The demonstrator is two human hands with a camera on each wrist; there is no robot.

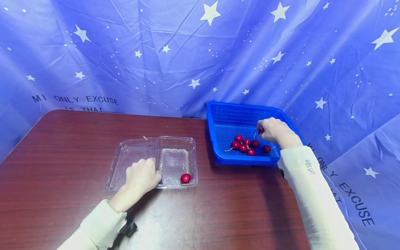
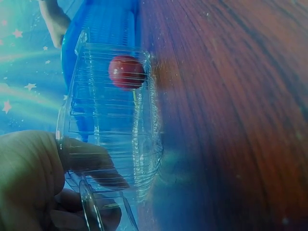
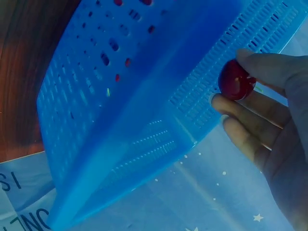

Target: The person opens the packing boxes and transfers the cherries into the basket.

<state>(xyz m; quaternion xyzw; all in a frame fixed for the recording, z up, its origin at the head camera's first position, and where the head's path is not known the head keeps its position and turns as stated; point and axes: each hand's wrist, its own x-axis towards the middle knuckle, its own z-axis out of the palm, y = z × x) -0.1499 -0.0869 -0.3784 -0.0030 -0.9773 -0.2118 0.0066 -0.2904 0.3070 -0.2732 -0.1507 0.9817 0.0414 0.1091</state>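
Note:
My left hand (image 1: pixel 142 175) grips the near edge of a clear plastic clamshell box (image 1: pixel 195 156), close to where its opened lid (image 1: pixel 129 152) joins the base. In the left wrist view, the fingers curl round the box's rim. One red cherry (image 1: pixel 185 178) with a stem lies in the base's near right corner. Over a blue plastic basket (image 1: pixel 213 133), my right hand (image 1: pixel 276 130) pinches another cherry (image 3: pixel 235 80) between thumb and fingers, plainest in the right wrist view. Several more cherries (image 1: pixel 243 148) lie on the basket's floor, below and left of that hand.
Both containers stand on a reddish-brown wooden table (image 1: pixel 218 215), the basket at the back right. Behind and to the right hangs a blue curtain (image 1: pixel 175 69) with white stars. The basket's far side is close to the curtain.

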